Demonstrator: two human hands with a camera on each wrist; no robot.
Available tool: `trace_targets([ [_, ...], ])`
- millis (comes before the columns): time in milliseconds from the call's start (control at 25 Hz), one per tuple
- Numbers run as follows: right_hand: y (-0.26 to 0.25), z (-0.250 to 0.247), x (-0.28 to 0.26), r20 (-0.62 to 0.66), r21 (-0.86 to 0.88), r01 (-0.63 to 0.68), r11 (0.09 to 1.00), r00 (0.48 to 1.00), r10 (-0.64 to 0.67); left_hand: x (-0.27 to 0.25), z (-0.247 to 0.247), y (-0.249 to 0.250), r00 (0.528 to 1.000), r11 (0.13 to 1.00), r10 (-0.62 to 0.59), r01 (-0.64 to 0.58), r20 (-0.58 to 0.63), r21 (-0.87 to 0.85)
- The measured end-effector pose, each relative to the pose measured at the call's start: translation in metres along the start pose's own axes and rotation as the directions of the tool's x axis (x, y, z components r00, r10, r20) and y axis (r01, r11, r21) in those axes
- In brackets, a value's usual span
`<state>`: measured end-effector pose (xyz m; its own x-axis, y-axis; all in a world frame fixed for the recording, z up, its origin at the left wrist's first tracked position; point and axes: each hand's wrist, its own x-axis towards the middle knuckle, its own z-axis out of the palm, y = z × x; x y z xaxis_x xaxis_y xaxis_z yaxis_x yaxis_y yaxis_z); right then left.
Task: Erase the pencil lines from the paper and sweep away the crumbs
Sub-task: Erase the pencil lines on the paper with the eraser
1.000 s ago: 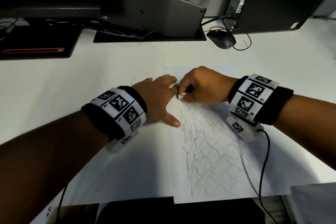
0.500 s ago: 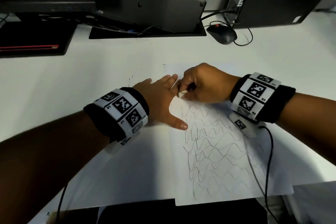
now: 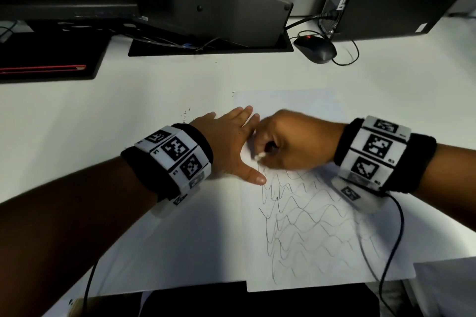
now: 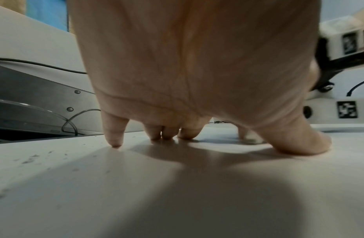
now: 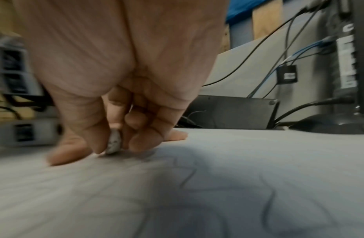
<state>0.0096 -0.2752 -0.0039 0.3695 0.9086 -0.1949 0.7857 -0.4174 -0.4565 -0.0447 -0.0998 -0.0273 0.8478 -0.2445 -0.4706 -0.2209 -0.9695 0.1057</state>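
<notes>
Right hand (image 3: 291, 144) pinches small white eraser (image 3: 260, 156), tip on paper (image 3: 296, 100) just beside left thumb. Left hand (image 3: 229, 144) flat, fingers straight, pinning sheet on desk (image 3: 128, 116). Pencil lines (image 3: 309, 226) below right hand. Paper thin, likely crumples; keep it pinned close.

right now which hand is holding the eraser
The right hand: it pinches the small white eraser against the white paper with wavy pencil lines. The left hand lies flat, fingers straight, pressing the sheet's edge.
</notes>
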Motion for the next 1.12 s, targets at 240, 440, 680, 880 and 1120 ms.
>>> trace_targets([
  [240, 0.021, -0.017, 0.006, -0.135, -0.059, -0.125, 0.990, 0.984, 0.116, 0.000, -0.001, 0.001, 1.000, 0.999, -0.015, 0.014, 0.012, 0.049],
  [440, 0.004, -0.005, -0.003, 0.016, -0.023, -0.005, 1.000, 1.000, 0.006, -0.001, -0.001, 0.001, 1.000, 1.000, -0.003, 0.003, 0.001, 0.020],
  [680, 0.007, -0.008, -0.005, -0.017, -0.085, -0.059, 0.995, 0.998, 0.057, 0.000, 0.000, 0.001, 1.000, 0.999, -0.008, 0.008, 0.003, 0.040],
  [880, 0.023, -0.021, 0.000, -0.118, -0.066, -0.161, 0.985, 0.981, 0.153, 0.001, 0.000, 0.000, 1.000, 0.998, -0.012, 0.011, 0.003, 0.058],
  [1120, 0.002, -0.007, -0.010, 0.052, -0.037, -0.038, 0.999, 0.998, 0.040, -0.001, -0.002, 0.001, 1.000, 0.998, -0.020, 0.018, 0.024, 0.065],
])
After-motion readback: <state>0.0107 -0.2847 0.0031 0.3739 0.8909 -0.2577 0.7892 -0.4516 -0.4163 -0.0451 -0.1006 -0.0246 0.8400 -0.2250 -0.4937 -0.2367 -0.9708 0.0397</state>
